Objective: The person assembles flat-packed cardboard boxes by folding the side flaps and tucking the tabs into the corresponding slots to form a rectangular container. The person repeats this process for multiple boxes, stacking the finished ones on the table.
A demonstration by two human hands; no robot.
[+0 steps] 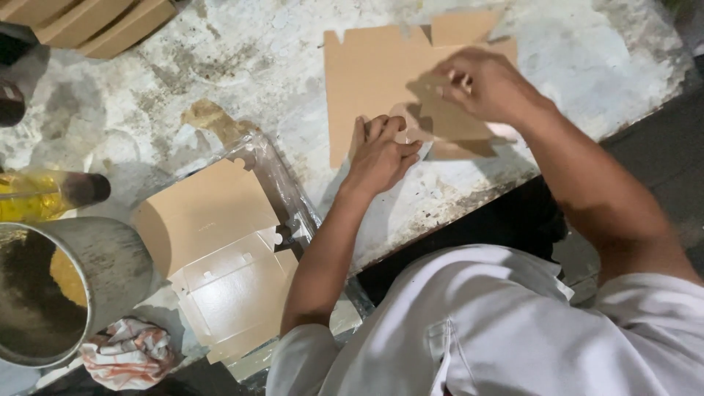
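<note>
Cardboard blank (381, 73) partly hidden under both hands; metal pot (51, 293) cut off by left edge; right fingertips blurred.

The single head-worn camera looked steeply down from above the person's white-shirted chest, close over both forearms, onto a stained worktop (601, 66) whose front edge ran slantwise across the frame, with no second view to overlap.
</note>
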